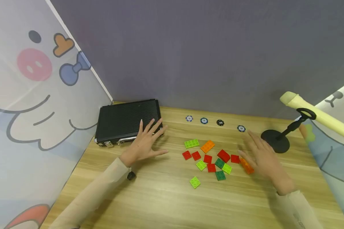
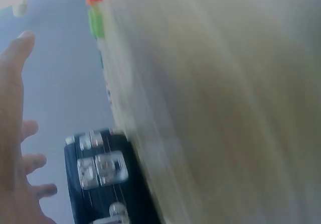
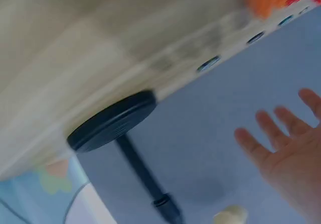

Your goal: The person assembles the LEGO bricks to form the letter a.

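My left hand (image 1: 143,143) is spread wide with nothing in it, overlapping the front right corner of a black ribbed case (image 1: 127,119) in the head view. The case's silver latch (image 2: 103,169) shows beside that hand in the left wrist view. On the right, my right hand (image 1: 262,156) has its fingers extended and holds nothing. It partly covers an orange toy brick (image 1: 247,166) in the head view. Left of it lie a red brick (image 1: 223,156), a flat red brick (image 1: 235,158), dark green bricks (image 1: 220,175) and light green bricks (image 1: 195,182).
A longer lime brick (image 1: 191,143) and an orange brick (image 1: 207,146) lie farther back. Several poker chips (image 1: 204,121) form a row near the grey wall (image 1: 189,57). A black stand (image 1: 275,141) holds a pale yellow microphone (image 1: 318,111) at right. A small black object (image 1: 131,175) lies by my left sleeve.
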Motion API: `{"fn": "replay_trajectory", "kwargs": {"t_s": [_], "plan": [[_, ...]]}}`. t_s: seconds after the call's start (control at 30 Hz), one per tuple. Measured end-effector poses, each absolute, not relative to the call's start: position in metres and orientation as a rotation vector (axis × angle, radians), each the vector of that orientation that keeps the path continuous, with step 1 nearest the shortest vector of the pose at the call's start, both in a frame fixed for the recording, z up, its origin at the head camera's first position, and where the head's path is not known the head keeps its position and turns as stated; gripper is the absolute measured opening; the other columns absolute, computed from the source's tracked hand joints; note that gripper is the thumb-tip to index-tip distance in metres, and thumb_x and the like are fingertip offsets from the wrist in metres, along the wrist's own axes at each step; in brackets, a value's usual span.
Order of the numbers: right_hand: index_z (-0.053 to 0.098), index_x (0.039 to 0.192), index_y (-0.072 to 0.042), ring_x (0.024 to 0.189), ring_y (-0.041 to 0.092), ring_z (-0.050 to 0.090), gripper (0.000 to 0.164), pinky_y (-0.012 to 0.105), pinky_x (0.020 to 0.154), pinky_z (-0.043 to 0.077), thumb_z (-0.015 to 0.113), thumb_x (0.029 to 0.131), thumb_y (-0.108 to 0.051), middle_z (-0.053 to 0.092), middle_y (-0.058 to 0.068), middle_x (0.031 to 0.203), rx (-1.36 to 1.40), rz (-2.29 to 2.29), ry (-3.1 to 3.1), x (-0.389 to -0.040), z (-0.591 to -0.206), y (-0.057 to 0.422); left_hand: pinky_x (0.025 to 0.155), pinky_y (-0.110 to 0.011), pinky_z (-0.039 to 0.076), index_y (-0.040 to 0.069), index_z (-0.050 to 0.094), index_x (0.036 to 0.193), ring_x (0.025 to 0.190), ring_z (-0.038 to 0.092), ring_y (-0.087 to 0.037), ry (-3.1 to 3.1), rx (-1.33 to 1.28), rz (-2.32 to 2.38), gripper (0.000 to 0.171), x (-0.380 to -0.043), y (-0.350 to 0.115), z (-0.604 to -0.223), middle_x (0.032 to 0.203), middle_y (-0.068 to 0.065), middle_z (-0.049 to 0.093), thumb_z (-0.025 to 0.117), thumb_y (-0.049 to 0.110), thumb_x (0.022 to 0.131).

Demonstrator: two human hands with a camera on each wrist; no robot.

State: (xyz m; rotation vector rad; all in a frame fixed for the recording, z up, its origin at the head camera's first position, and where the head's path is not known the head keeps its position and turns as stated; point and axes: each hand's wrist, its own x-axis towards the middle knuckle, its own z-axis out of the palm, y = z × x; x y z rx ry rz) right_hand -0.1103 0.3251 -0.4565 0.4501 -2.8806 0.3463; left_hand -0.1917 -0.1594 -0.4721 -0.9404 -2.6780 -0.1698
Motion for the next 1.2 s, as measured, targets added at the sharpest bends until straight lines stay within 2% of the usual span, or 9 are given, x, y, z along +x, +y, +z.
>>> {"fn": "replay_trajectory", "kwargs": {"t_s": [0.1, 0.23, 0.4, 0.57, 0.67, 0.83, 0.93, 1.07, 1.2], "plan": [[0.050, 0.143, -0.012, 0.127, 0.045, 0.049, 0.063, 0.065, 0.100, 0.041, 0.072, 0.088, -0.036, 0.046, 0.018, 0.147, 0.572, 0.388, -2.817, -0.102, -0.460, 0.306, 0.114, -0.075, 0.013, 0.029, 0.019, 0.157, 0.149, 0.025, -0.036, -2.673, -0.982, -0.277, 0.094, -0.183, -0.153, -0.471, 0.167, -0.002, 0.008, 0.051, 0.077, 0.083], [0.062, 0.128, -0.006, 0.113, 0.036, 0.061, 0.052, 0.056, 0.093, 0.051, 0.078, 0.083, -0.026, 0.061, 0.014, 0.129, 0.727, 0.435, -2.745, -0.094, -0.463, 0.278, 0.119, -0.067, 0.013, 0.020, 0.031, 0.153, 0.148, 0.031, -0.029, -2.655, -1.055, -0.452, 0.079, -0.168, -0.138, -0.470, 0.163, -0.005, 0.026, 0.059, 0.059, 0.090], [0.064, 0.125, -0.009, 0.109, 0.027, 0.063, 0.043, 0.048, 0.090, 0.055, 0.074, 0.087, -0.027, 0.063, 0.007, 0.124, 0.800, 0.466, -2.774, -0.099, -0.462, 0.253, 0.119, -0.054, 0.030, 0.013, 0.046, 0.144, 0.137, 0.046, -0.025, -2.681, -1.116, -0.577, 0.066, -0.158, -0.108, -0.472, 0.147, -0.008, 0.049, 0.064, 0.048, 0.092], [0.067, 0.119, -0.010, 0.107, 0.023, 0.064, 0.032, 0.043, 0.089, 0.057, 0.071, 0.091, -0.025, 0.065, 0.006, 0.121, 0.860, 0.508, -2.797, -0.120, -0.460, 0.238, 0.108, -0.040, 0.047, 0.013, 0.051, 0.140, 0.125, 0.056, -0.020, -2.778, -1.100, -0.606, 0.057, -0.166, -0.080, -0.477, 0.136, -0.004, 0.058, 0.061, 0.045, 0.094], [0.069, 0.113, -0.012, 0.096, 0.017, 0.064, 0.025, 0.037, 0.082, 0.058, 0.071, 0.091, -0.024, 0.067, 0.003, 0.113, 0.903, 0.532, -2.813, -0.129, -0.460, 0.231, 0.103, -0.037, 0.050, 0.014, 0.052, 0.139, 0.120, 0.058, -0.019, -2.832, -1.075, -0.632, 0.055, -0.176, -0.068, -0.479, 0.131, -0.003, 0.061, 0.060, 0.045, 0.095], [0.071, 0.106, -0.014, 0.074, 0.006, 0.058, 0.021, 0.022, 0.065, 0.051, 0.073, 0.089, -0.024, 0.069, -0.001, 0.099, 0.949, 0.603, -2.899, -0.130, -0.458, 0.217, 0.091, -0.031, 0.055, 0.008, 0.060, 0.129, 0.103, 0.063, -0.017, -2.872, -1.037, -0.715, 0.049, -0.192, -0.048, -0.479, 0.118, -0.005, 0.067, 0.069, 0.037, 0.091], [0.071, 0.103, -0.014, 0.076, 0.008, 0.058, 0.021, 0.020, 0.066, 0.051, 0.075, 0.087, -0.026, 0.069, -0.003, 0.097, 0.939, 0.639, -2.953, -0.122, -0.457, 0.206, 0.081, -0.027, 0.054, 0.008, 0.065, 0.123, 0.093, 0.061, -0.014, -2.889, -1.029, -0.716, 0.044, -0.200, -0.039, -0.479, 0.109, -0.004, 0.068, 0.073, 0.035, 0.089], [0.072, 0.100, -0.016, 0.079, 0.010, 0.058, 0.021, 0.020, 0.066, 0.050, 0.078, 0.084, -0.029, 0.067, -0.006, 0.089, 0.894, 0.694, -3.011, -0.113, -0.459, 0.194, 0.076, -0.024, 0.051, 0.011, 0.067, 0.122, 0.090, 0.058, -0.013, -2.935, -1.026, -0.645, 0.043, -0.205, -0.034, -0.481, 0.106, -0.002, 0.066, 0.074, 0.035, 0.087], [0.072, 0.100, -0.013, 0.069, 0.008, 0.052, 0.027, 0.016, 0.059, 0.044, 0.080, 0.082, -0.032, 0.063, -0.006, 0.082, 0.876, 0.701, -3.031, -0.107, -0.464, 0.186, 0.076, -0.024, 0.050, 0.011, 0.068, 0.122, 0.090, 0.058, -0.013, -2.965, -1.029, -0.606, 0.042, -0.208, -0.032, -0.484, 0.106, -0.002, 0.066, 0.075, 0.034, 0.087]]}}
